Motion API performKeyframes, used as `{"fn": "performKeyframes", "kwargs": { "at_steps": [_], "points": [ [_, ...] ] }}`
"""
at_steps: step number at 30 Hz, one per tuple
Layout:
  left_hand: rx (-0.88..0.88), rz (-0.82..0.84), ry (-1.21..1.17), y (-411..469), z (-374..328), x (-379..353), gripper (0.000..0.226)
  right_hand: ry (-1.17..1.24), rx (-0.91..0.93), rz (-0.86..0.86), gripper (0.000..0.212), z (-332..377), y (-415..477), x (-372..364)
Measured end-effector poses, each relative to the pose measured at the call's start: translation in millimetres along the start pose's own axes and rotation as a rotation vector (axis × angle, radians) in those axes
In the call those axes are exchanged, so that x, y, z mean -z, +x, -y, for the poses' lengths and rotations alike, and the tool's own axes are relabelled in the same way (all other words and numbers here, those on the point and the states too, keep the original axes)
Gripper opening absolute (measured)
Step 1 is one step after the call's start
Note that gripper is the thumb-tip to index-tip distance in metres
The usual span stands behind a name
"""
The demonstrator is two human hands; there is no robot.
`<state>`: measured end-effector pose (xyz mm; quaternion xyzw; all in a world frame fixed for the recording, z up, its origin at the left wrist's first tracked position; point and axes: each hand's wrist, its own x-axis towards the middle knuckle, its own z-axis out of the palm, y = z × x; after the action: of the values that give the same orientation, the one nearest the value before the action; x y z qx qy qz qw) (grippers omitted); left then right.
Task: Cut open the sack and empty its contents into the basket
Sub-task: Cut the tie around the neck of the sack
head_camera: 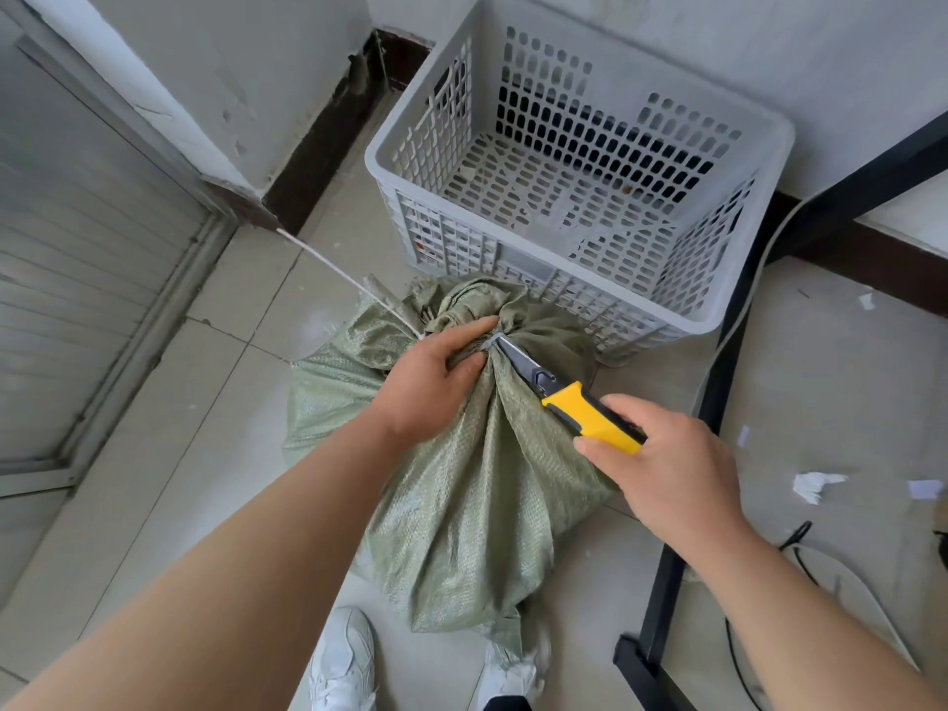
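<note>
A green woven sack (461, 484) stands on the tiled floor between my feet, its neck bunched and tied shut. My left hand (431, 382) grips the gathered neck just below the tie. My right hand (662, 454) holds a yellow-handled cutter (574, 402), whose metal tip touches the tie at the neck, next to my left fingers. A white string (349, 279) runs taut from the tie toward the wall corner at the upper left. The grey perforated plastic basket (728, 320) stands just beyond the sack, with only a few scraps on its bottom.
A black metal frame leg (718, 402) rises right of the sack, with a grey cable along it. Paper scraps (815, 484) and cords lie on the floor at the right. Walls and a door frame (128, 320) close in on the left. My white shoes (343, 659) are below.
</note>
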<state>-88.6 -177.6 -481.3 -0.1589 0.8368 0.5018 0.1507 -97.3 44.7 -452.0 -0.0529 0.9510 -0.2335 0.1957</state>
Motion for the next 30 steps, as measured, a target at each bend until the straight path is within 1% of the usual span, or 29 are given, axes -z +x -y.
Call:
{"fn": "performKeyframes", "kwargs": {
  "at_steps": [4,6,8,10,13,16,18,20,22,26,28,30],
  "points": [
    [0.115,-0.017,-0.089,2.0,5.0,-1.2,0.022,-0.063,0.052,-0.115,0.036,0.3,-5.3,-5.8],
    [0.156,-0.032,-0.107,1.3,8.8,-4.4,0.019,-0.105,0.084,-0.186,0.035,-1.1,-10.4,-10.2],
    [0.157,-0.052,-0.075,-0.4,10.3,-8.4,0.020,-0.140,0.103,-0.223,0.035,-2.5,-15.9,-13.3],
    [0.131,-0.087,-0.039,-2.3,9.7,-11.1,0.019,-0.164,0.111,-0.211,0.034,-0.4,-17.2,-12.5],
    [0.072,-0.167,0.037,-5.0,5.0,-11.6,0.013,-0.256,0.108,-0.087,0.032,7.2,-7.1,-2.3],
    [-0.049,-0.237,0.207,-3.5,2.4,-7.9,0.019,-0.297,0.137,-0.011,0.030,14.0,2.6,10.5],
    [-0.104,-0.249,0.272,-2.1,3.4,-6.1,0.022,-0.349,0.181,-0.014,0.032,15.5,4.9,12.6],
    [-0.110,-0.257,0.286,-1.1,4.7,-5.5,0.023,-0.377,0.216,-0.057,0.031,16.8,5.1,11.0],
    [-0.075,-0.254,0.260,0.6,3.8,-6.5,0.022,-0.322,0.236,-0.117,0.030,16.8,4.5,8.0],
    [0.112,-0.168,-0.027,-3.4,3.6,-9.4,0.013,-0.264,0.270,-0.213,0.030,6.5,-4.7,0.7],
    [0.153,-0.138,-0.063,-8.8,6.3,-14.0,0.011,-0.261,0.250,-0.212,0.031,2.0,-12.5,0.0],
    [0.164,-0.160,-0.088,-13.6,8.1,-19.5,0.010,-0.224,0.158,-0.154,0.031,3.5,-13.2,0.6]
  ]
}}
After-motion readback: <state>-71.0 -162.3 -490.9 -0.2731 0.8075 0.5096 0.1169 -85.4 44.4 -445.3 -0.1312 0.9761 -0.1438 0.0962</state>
